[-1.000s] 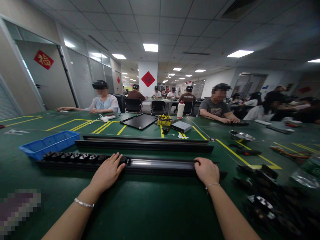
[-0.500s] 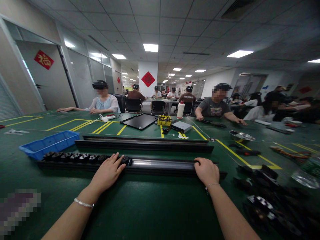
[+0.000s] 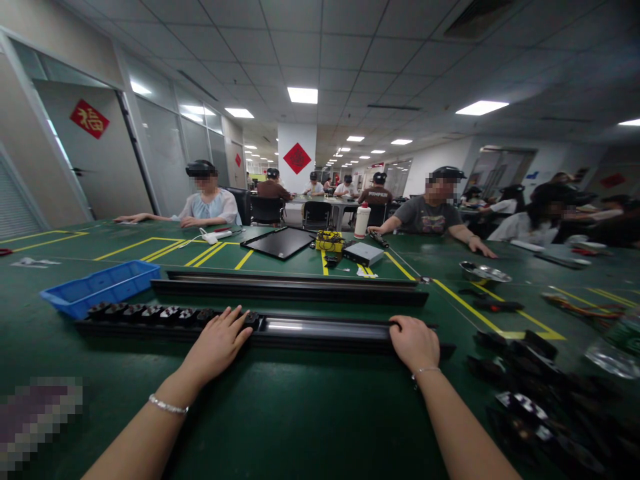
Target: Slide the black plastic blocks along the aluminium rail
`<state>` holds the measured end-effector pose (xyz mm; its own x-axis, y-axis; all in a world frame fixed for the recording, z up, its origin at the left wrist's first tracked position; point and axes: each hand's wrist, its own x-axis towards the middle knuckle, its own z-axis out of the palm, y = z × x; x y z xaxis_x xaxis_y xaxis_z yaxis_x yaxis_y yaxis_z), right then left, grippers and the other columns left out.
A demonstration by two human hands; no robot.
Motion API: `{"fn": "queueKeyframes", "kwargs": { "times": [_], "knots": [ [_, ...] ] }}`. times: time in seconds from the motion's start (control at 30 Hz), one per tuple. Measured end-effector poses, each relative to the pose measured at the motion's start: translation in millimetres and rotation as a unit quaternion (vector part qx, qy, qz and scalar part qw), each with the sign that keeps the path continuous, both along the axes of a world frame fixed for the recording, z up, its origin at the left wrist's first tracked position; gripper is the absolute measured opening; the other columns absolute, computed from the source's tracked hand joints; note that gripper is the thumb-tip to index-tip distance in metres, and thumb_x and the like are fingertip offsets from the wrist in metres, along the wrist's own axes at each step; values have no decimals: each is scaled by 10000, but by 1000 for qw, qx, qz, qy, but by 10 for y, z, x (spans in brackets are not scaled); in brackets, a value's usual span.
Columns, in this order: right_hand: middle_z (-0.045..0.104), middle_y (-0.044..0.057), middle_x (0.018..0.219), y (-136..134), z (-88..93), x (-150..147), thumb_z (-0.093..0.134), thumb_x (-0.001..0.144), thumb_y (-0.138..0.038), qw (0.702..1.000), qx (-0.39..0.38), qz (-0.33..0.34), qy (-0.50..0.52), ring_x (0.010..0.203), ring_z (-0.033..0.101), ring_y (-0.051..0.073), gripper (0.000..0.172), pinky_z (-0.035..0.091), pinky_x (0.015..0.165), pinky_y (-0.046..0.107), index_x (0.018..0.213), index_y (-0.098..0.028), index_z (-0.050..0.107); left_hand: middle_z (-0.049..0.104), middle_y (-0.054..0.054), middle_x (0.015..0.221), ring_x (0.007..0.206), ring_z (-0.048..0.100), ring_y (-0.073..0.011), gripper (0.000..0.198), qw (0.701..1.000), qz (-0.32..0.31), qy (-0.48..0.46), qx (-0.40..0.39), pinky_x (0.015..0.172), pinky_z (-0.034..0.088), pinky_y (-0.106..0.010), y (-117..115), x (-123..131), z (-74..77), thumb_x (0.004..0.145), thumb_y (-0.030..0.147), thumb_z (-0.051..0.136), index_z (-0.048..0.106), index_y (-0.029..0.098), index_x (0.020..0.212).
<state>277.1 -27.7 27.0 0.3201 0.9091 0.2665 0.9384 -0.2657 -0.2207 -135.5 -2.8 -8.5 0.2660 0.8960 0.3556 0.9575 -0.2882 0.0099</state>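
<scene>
A long black rail (image 3: pixel 320 328) lies on the green table before me, its channel showing a shiny inner strip. Several small black socket-like modules (image 3: pixel 150 312) sit in a row in its left half. My left hand (image 3: pixel 223 337) lies across the rail with fingers stretched over the modules at the row's right end, partly hiding them. Near the rail's right end, my right hand (image 3: pixel 415 341) grips it with curled fingers over the far edge. A second black rail (image 3: pixel 290 288) lies behind, parallel to the first and touched by neither hand.
A blue bin (image 3: pixel 100 288) stands at the left. Many loose black parts (image 3: pixel 545 400) are heaped at the right, near a clear bottle (image 3: pixel 615 347) and a metal bowl (image 3: pixel 484 272). A dark flat panel (image 3: pixel 280 243) and a grey box (image 3: pixel 363 253) lie farther back. Two people sit across.
Both my hands and the rail stay where they were. The person across at the right has moved one hand leftward, with a dark tool in it, toward the white bottle.
</scene>
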Motion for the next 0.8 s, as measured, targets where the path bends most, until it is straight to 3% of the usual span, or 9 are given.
{"fn": "queueKeyframes", "kwargs": {
  "times": [0.47,0.8],
  "knots": [
    [653,28,1086,10,-7,3,348,818,-280,1000,1,0,-5,1041,542,193,365,381,853,346,995,-243,665,413,-145,1406,1324,332,-293,581,1000,12,9,-21,1057,300,-466,-50,70,30,881,486,335,458,115,1310],
    [649,32,1085,5,2,-5,341,820,-290,1000,-3,-2,2,1036,540,200,371,380,868,367,1005,-241,658,387,-120,1431,1335,300,-318,590,999,10,16,-31,1058,286,-472,-66,79,46,868,527,345,470,154,1307]
  ]
}}
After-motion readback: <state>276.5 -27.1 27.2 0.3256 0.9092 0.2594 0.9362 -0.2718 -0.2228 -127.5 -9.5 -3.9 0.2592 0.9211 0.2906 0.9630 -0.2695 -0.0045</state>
